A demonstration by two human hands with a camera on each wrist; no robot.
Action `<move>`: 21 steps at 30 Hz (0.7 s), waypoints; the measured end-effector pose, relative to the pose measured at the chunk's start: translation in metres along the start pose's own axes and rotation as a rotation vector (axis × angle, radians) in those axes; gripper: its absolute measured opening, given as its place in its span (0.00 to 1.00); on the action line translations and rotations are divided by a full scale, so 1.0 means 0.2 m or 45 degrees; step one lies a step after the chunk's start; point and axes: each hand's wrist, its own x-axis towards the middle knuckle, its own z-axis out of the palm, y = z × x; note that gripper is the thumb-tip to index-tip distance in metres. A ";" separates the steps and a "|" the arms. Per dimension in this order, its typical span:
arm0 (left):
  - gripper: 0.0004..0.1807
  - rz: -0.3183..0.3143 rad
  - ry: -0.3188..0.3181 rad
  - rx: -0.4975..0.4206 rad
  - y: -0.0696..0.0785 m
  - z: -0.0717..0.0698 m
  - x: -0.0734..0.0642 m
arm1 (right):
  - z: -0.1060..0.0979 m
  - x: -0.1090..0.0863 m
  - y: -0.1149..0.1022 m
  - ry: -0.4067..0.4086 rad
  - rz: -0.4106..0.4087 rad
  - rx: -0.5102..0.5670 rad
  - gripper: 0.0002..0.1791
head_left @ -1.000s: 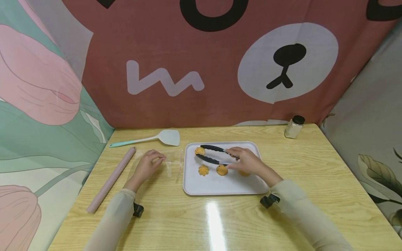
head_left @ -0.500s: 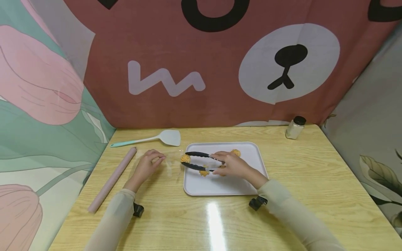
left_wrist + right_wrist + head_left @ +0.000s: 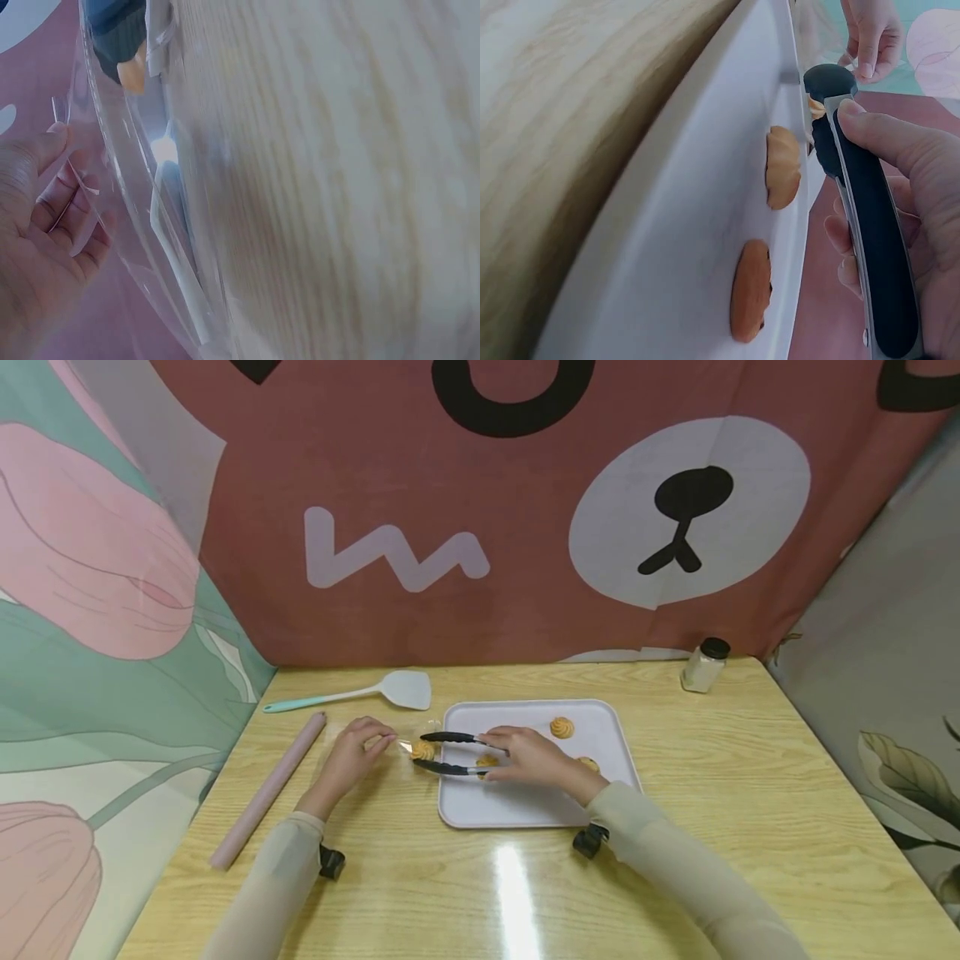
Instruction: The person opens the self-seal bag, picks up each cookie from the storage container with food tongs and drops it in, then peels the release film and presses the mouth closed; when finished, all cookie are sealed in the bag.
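Observation:
My left hand [image 3: 354,756] pinches the edge of a clear plastic bag [image 3: 142,259] between thumb and fingertips, left of the white tray [image 3: 517,812]. In my right hand [image 3: 538,757] I grip tongs [image 3: 447,737] with black tips and metal arms. A swirled golden cookie [image 3: 423,751] sits between the tong tips, just past the tray's left edge and overlapping the bag's opening in the head view. The right wrist view shows two cookies lying on the tray, a ridged cookie [image 3: 783,169] and a darker-spotted cookie [image 3: 751,292]. My right hand partly hides the tray.
A swirled cookie [image 3: 562,727] lies at the tray's back right. Behind the bag is a spatula [image 3: 405,689] with a turquoise handle. A pink rolling pin-like rod [image 3: 268,791] lies at left, and a black-lidded jar [image 3: 703,667] stands back right.
My right hand has moved the tongs and the held cookie left, from above the tray's back left to the bag's opening. My left hand stays in place.

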 end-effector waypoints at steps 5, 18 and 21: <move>0.03 0.006 0.014 -0.005 -0.01 0.00 0.00 | 0.00 0.05 -0.03 -0.010 -0.012 -0.023 0.38; 0.03 0.042 0.041 -0.014 -0.01 0.00 0.00 | 0.02 0.17 -0.12 -0.043 -0.046 -0.052 0.37; 0.03 0.018 0.025 -0.023 0.00 0.00 0.00 | 0.03 0.20 -0.13 -0.041 -0.068 -0.077 0.37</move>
